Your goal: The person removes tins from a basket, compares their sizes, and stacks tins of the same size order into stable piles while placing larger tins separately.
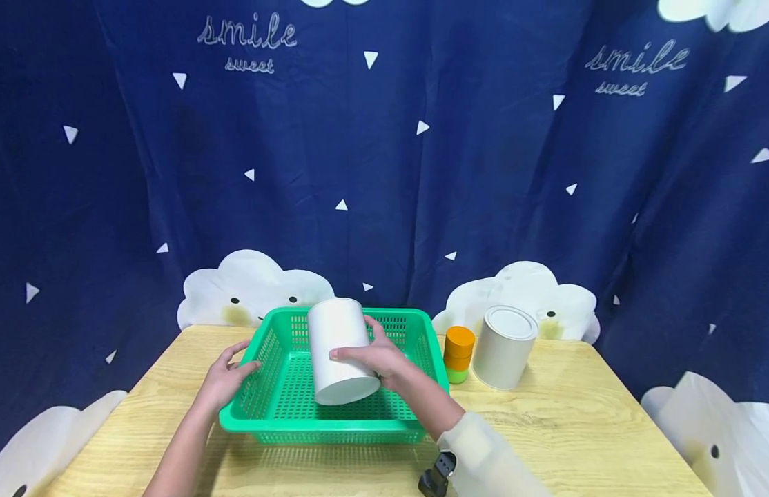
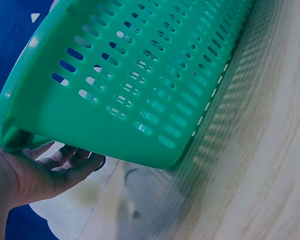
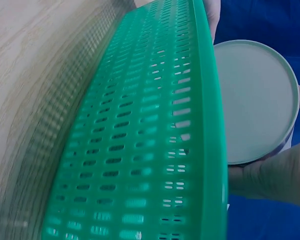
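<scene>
A green plastic basket (image 1: pixel 335 429) with slotted walls sits on the wooden table. My left hand (image 1: pixel 226 378) holds its left side, thumb over the rim and fingers bent beneath the rim in the left wrist view. Over the basket's middle, my right hand (image 1: pixel 383 355) grips a white cylindrical can (image 1: pixel 336 331) from the right, with the thumb across its near side. The can leans, its flat round end (image 3: pixel 257 100) facing me above the basket's rim in the right wrist view. Part of the right hand's fingers is hidden behind the can.
Right of the basket stands a small stack of orange and green round pieces (image 1: pixel 459 348). Beside it is a second white can (image 1: pixel 504 352) with a lid. A dark blue curtain (image 1: pixel 384 152) with clouds and triangles hangs behind the wooden table (image 1: pixel 577 428).
</scene>
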Motion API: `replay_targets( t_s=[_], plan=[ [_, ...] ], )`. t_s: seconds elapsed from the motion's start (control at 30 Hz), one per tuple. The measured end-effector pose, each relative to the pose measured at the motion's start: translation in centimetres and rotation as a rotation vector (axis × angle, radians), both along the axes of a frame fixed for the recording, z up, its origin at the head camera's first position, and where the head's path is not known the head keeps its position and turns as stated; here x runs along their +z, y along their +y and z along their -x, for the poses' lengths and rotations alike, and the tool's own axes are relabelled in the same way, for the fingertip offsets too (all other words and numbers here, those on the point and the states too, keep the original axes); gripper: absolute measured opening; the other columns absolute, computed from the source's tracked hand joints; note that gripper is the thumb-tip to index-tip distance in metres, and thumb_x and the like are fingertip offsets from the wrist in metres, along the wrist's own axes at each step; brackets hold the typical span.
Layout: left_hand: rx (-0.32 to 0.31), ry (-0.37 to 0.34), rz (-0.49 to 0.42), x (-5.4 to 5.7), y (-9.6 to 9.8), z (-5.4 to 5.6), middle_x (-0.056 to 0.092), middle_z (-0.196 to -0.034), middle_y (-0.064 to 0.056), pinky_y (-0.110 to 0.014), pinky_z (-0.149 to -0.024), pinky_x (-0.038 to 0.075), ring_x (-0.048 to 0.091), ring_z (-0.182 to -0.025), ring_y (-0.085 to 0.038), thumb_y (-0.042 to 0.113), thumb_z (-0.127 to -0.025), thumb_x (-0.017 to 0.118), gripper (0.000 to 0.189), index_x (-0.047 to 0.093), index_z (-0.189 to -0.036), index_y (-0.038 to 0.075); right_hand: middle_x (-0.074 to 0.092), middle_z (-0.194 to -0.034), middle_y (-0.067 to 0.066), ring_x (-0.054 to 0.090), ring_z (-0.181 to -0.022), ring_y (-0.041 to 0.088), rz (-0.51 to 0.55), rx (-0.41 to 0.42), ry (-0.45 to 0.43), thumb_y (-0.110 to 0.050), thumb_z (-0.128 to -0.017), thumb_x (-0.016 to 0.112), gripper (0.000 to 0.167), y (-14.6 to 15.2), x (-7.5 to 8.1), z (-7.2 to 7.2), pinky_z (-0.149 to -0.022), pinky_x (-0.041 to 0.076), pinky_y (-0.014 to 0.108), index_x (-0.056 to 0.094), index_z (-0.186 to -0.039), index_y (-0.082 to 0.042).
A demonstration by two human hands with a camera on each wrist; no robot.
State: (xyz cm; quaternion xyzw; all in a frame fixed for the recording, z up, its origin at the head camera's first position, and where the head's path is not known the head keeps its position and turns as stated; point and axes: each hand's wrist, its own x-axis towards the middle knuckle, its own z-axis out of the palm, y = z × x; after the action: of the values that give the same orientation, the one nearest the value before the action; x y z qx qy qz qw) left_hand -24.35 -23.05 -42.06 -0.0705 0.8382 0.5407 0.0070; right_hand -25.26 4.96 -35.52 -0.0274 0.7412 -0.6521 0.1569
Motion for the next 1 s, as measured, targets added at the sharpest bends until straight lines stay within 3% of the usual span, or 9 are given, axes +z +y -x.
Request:
replay_targets(
  t_s=[0.2, 0.43, 0.67, 1.0],
  plan=[
    [-0.002, 0.003, -0.005, -0.1, 0.0, 0.0, 0.036, -0.138, -0.037, -0.038, -0.077, 0.051, 0.05, -0.116, -0.046, 0.028, -0.094, 0.053, 0.065, 0.022, -0.147, 0.006, 0.041, -0.132, 0.022, 0.063, -0.088, 0.029, 0.014, 0.027, 0.012, -0.024, -0.072, 0.08, 0.1, 1.1, 0.5, -0.7, -0.069, 0.054, 0.042, 0.014, -0.148, -0.026],
    [-0.004, 0.006, -0.028, 0.1, 0.1, -0.1, 0.04, -0.135, -0.036, -0.038, -0.073, 0.053, 0.059, -0.105, -0.037, 0.027, -0.094, 0.053, 0.065, 0.022, -0.147, 0.005, 0.045, -0.13, 0.022, 0.064, -0.086, 0.028, 0.031, 0.06, 0.021, -0.026, -0.072, 0.079, 0.098, 2.6, 1.4, -1.1, -0.07, 0.054, 0.04, 0.015, -0.147, -0.026],
    [-0.005, 0.003, -0.021, 0.0, 0.0, -0.2, 0.037, -0.137, -0.036, -0.038, -0.076, 0.052, 0.053, -0.112, -0.045, 0.028, -0.094, 0.053, 0.066, 0.021, -0.147, 0.005, 0.048, -0.126, 0.022, 0.066, -0.084, 0.027, 0.066, 0.103, 0.03, -0.026, -0.074, 0.078, 0.095, 4.3, 1.9, -1.5, -0.072, 0.055, 0.041, 0.016, -0.146, -0.028],
    [-0.01, 0.009, -0.023, -0.1, -0.1, -0.2, 0.035, -0.138, -0.037, -0.038, -0.075, 0.052, 0.052, -0.112, -0.045, 0.028, -0.094, 0.053, 0.066, 0.021, -0.147, 0.005, 0.044, -0.128, 0.022, 0.065, -0.087, 0.027, 0.077, 0.138, 0.029, -0.025, -0.076, 0.075, 0.093, 6.3, 2.2, -2.0, -0.074, 0.054, 0.04, 0.015, -0.146, -0.029]
  ],
)
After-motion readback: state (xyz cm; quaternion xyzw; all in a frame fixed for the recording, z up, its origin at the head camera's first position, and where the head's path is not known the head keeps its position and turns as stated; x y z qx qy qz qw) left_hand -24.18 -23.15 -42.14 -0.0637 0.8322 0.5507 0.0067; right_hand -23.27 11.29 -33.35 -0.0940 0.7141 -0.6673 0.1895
